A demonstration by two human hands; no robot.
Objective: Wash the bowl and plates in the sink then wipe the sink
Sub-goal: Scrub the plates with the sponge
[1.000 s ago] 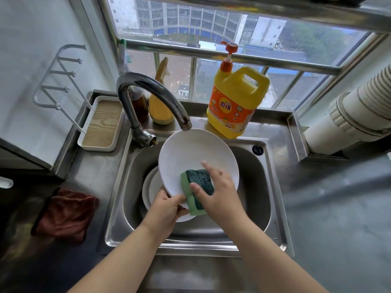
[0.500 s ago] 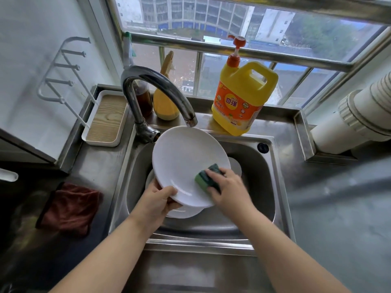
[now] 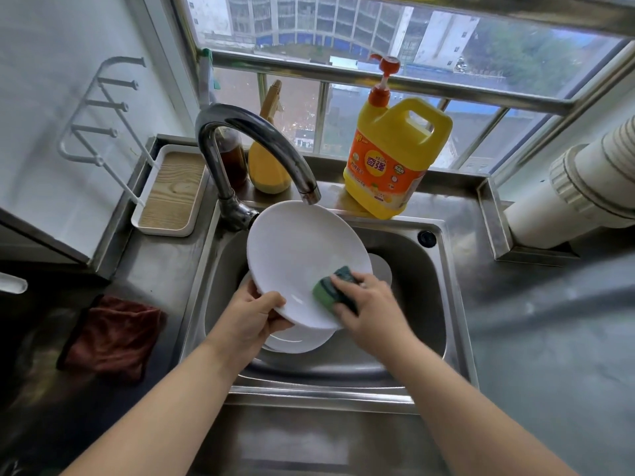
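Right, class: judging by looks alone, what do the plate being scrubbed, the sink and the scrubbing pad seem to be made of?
Plate: probably glazed ceramic, possibly melamine; plain white and smooth with a soft sheen.
Sink: stainless steel, going by its grey brushed surface with dull reflections.
Scrubbing pad: likely foam sponge with a scouring layer; light green under rough dark green.

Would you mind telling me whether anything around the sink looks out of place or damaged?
Nothing stands out. The left hand holds the white plate tilted over the sink while the right hand presses the green sponge on it; no cracks or spills show.
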